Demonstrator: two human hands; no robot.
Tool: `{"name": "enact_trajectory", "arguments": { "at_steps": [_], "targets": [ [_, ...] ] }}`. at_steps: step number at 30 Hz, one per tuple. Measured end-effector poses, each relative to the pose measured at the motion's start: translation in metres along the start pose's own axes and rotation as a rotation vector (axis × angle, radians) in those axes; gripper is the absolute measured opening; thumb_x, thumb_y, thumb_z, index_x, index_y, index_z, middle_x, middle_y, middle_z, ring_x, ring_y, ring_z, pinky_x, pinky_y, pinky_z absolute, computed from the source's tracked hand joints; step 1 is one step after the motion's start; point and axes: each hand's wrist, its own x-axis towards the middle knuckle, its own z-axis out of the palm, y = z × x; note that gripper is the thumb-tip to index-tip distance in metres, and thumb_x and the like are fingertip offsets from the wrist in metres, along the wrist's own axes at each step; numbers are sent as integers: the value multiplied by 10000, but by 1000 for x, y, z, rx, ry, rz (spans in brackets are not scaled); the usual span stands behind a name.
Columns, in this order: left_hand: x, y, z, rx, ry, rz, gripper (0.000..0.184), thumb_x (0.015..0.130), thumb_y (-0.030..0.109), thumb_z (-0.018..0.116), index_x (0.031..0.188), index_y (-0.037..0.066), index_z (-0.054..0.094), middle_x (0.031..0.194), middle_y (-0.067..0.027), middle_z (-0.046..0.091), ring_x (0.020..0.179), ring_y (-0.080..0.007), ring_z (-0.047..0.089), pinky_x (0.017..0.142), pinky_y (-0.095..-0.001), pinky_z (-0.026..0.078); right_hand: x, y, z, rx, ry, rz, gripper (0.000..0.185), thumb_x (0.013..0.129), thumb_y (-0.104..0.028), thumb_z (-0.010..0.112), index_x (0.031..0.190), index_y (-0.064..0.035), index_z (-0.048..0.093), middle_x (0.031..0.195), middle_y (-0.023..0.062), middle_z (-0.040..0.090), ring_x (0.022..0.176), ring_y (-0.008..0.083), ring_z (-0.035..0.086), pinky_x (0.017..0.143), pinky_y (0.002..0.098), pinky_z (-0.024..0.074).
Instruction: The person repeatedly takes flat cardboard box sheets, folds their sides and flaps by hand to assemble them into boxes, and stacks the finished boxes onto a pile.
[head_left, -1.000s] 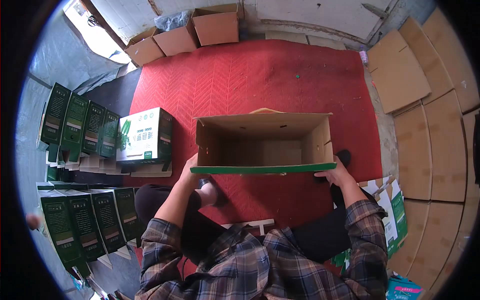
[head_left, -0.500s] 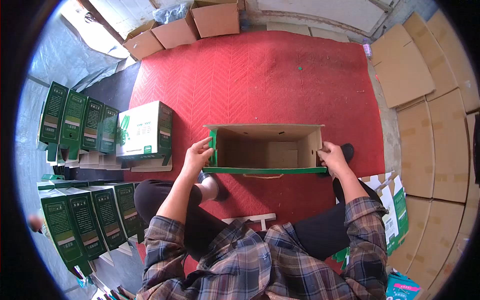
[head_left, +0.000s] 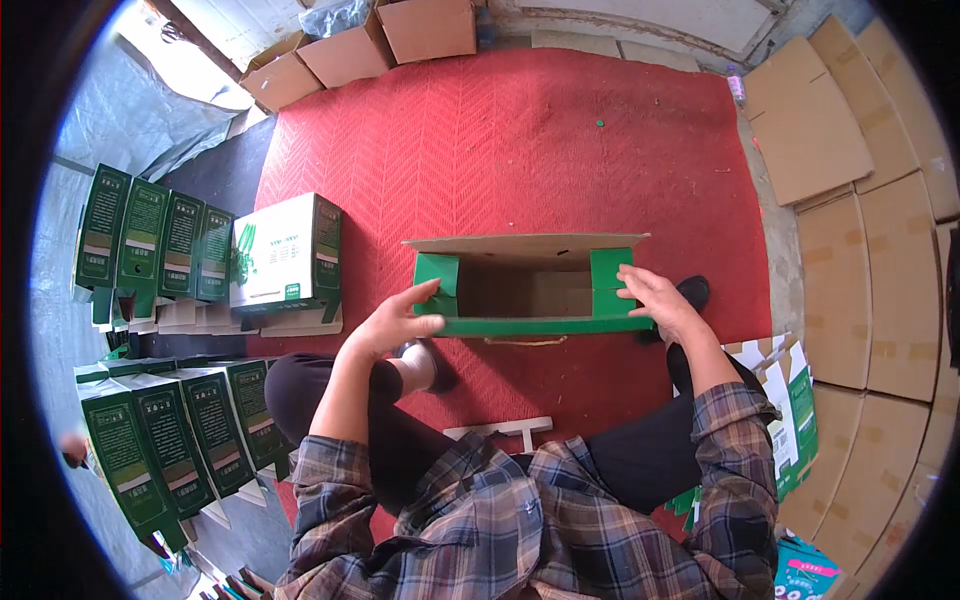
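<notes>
A cardboard box (head_left: 530,326), green outside and brown inside, stands with its top open between my legs. Its two short end flaps, the left flap (head_left: 436,272) and the right flap (head_left: 611,275), are folded inward over the opening. My left hand (head_left: 395,320) touches the left flap and front corner, thumb and fingers spread. Over at the other end, my right hand (head_left: 658,303) rests stretched fingers on the right flap. The long back flap (head_left: 530,242) stands up behind the opening. A rope handle (head_left: 525,341) hangs at the front side.
Standing green boxes (head_left: 190,430) line the left side, near a white-and-green box (head_left: 275,255). Flattened white-and-green cartons (head_left: 790,410) lie at my right. Brown cartons (head_left: 835,290) are stacked along the right. Open brown boxes (head_left: 425,30) stand behind the red carpet (head_left: 560,150).
Both end flaps have folded inward, showing their green faces. My hands have moved from the outer ends onto the flaps, with fingers now spread.
</notes>
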Motion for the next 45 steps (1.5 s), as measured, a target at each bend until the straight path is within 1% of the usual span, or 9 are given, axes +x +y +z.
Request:
{"name": "enact_trajectory", "arguments": {
  "at_steps": [4, 6, 8, 14, 18, 19, 23, 31, 45],
  "targets": [
    [24, -15, 11, 71, 419, -42, 579, 844, 240, 743, 1341, 35, 528, 1117, -165, 666, 1051, -245, 626, 923, -350, 484, 12, 14, -1, -178, 27, -173, 521, 951, -266, 582, 1398, -28, 460, 1402, 145, 500, 1253, 242, 502, 1014, 367, 418],
    [31, -18, 16, 449, 578, 6, 480, 835, 217, 729, 1269, 73, 581, 1059, -162, 655, 974, -313, 641, 879, -395, 498, 8, 16, 3, -278, 61, -241, 512, 928, -253, 612, 1376, -37, 491, 1382, 147, 519, 1256, 261, 497, 1036, 374, 403],
    [35, -20, 23, 549, 644, 107, 340, 815, 198, 716, 1131, 104, 632, 984, -148, 617, 938, -358, 600, 828, -441, 498, -1, 18, 13, -865, 263, -495, 524, 816, -224, 724, 1284, -37, 578, 1355, 191, 520, 1290, 324, 452, 1056, 395, 389],
    [43, -16, 37, 906, 666, 60, 201, 797, 197, 704, 973, 121, 642, 996, -114, 572, 1005, -341, 536, 834, -468, 488, -20, 16, 46, -1153, 154, -407, 990, 630, -193, 872, 1463, -163, 339, 1541, 122, 259, 1405, 362, 255, 1054, 519, 392],
    [28, -9, 47, 824, 576, 177, 476, 703, 266, 804, 1123, 105, 648, 1138, -167, 549, 1108, -385, 486, 926, -470, 460, -15, 18, 51, -1237, 232, -409, 1025, 580, -161, 891, 1453, -168, 354, 1504, 123, 297, 1401, 390, 254, 1057, 518, 397],
    [25, -12, 48, 829, 482, 182, 712, 607, 298, 862, 1240, 124, 586, 1221, -169, 504, 1172, -405, 449, 967, -506, 437, -15, 18, 52, -1228, 252, -419, 1016, 576, -150, 891, 1446, -170, 368, 1480, 129, 319, 1396, 394, 264, 1056, 513, 400],
    [18, -6, 63, 1063, 404, 202, 897, 540, 277, 882, 1335, 176, 481, 1270, -142, 454, 1204, -384, 434, 958, -527, 432, -15, 18, 52, -1202, 257, -453, 958, 611, -125, 874, 1436, -160, 388, 1366, 141, 403, 1345, 392, 334, 1031, 495, 419],
    [23, -4, 56, 1087, 374, 165, 827, 565, 274, 855, 1309, 176, 507, 1181, -135, 496, 1157, -346, 467, 889, -482, 455, -11, 21, 50, -1119, 266, -631, 844, 623, -97, 843, 1378, -158, 470, 1204, 106, 495, 1189, 298, 456, 949, 441, 418],
    [31, -19, 59, 1092, 368, 194, 946, 565, 422, 845, 1409, 216, 470, 1220, -122, 478, 1190, -329, 423, 972, -508, 353, -11, 25, 51, -1292, 158, -547, 875, 663, -159, 832, 1418, -91, 394, 1292, 124, 466, 1259, 311, 407, 1012, 462, 376]
  ]
}}
